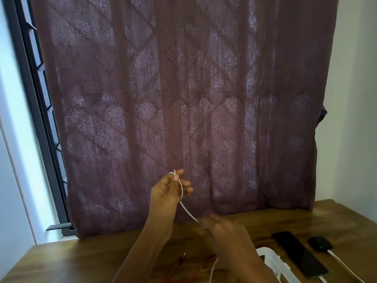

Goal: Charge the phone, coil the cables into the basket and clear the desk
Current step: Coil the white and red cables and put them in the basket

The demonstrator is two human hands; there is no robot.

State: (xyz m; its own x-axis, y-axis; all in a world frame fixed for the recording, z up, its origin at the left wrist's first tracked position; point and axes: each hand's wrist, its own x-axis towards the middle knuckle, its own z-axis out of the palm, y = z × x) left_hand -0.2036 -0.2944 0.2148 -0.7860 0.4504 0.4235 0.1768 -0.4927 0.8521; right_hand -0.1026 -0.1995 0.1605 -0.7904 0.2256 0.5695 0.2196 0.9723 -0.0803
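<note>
My left hand [170,189] is raised in front of the curtain and pinches a white cable [186,210] looped over its fingers. The cable runs down and right to my right hand [225,231], which is blurred and grips it just above the desk. More of the white cable hangs below the right hand. A black phone [299,253] lies on the desk at right with a white charging cable [344,267] plugged into its near end. The white basket [273,262] stands beside it, partly hidden by my right arm. A red cable [184,260] lies on the desk under my arms.
A black mouse [320,244] sits right of the phone. The wooden desk [81,256] meets a purple patterned curtain [183,99] at the back. A window frame [36,119] stands at left and a white wall at right.
</note>
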